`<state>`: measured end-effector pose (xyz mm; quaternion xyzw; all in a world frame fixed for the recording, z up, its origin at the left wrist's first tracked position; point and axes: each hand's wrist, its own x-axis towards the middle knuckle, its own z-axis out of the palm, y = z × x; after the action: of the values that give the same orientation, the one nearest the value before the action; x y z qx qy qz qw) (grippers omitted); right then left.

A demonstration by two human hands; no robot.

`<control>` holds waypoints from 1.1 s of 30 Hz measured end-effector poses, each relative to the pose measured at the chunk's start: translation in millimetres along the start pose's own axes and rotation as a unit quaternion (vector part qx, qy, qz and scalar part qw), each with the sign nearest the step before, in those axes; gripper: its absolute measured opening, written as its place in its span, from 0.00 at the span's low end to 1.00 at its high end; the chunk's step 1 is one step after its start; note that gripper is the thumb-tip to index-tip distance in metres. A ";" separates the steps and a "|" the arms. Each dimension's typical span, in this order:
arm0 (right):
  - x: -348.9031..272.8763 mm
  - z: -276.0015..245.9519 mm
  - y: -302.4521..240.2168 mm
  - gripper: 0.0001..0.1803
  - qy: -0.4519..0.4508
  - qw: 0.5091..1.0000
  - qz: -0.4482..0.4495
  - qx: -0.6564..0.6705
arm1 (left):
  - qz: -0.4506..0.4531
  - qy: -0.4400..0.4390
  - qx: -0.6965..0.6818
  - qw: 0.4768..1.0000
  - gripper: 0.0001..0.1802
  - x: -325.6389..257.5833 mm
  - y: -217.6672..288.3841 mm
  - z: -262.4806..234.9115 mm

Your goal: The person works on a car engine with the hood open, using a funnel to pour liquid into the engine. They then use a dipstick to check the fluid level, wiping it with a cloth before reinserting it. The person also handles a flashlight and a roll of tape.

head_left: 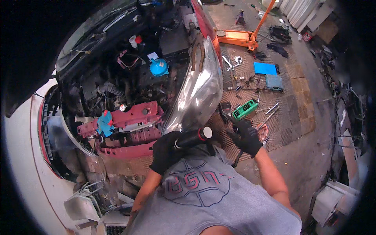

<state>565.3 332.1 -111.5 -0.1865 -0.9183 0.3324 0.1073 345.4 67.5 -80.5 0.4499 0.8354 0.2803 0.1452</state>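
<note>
Headlight [197, 94] sits tilted against the car's open front, right above my gloved hands. My left hand [166, 150] has its grip closed around a black cylinder with a red band and white end [194, 137], held just under the lamp's lower edge. My right hand [246, 137] is curled shut on a dark tool handle [238, 156]. Tools lie scattered on the mat [290, 113] beyond, near an orange floor jack [237, 38].

- Both hands wear black work gloves: the left hand [166, 150] and the right hand [246, 136], covered to the wrist.
- Forearms are bare above the gloves.
- A grey sleeveless shirt [219, 203] carries a dark outlined emblem with red shapes, possibly lettering.
</note>
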 end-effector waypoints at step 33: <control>30.7 29.2 -110.3 0.08 0.075 0.987 -0.142 -0.005 | 0.013 0.019 0.070 0.997 0.34 -29.7 -0.9 -8.5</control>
<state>498.2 249.9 -59.6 -0.0790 -0.9265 0.2939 0.2212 357.1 39.4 -74.6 0.4646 0.8496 0.2314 0.0939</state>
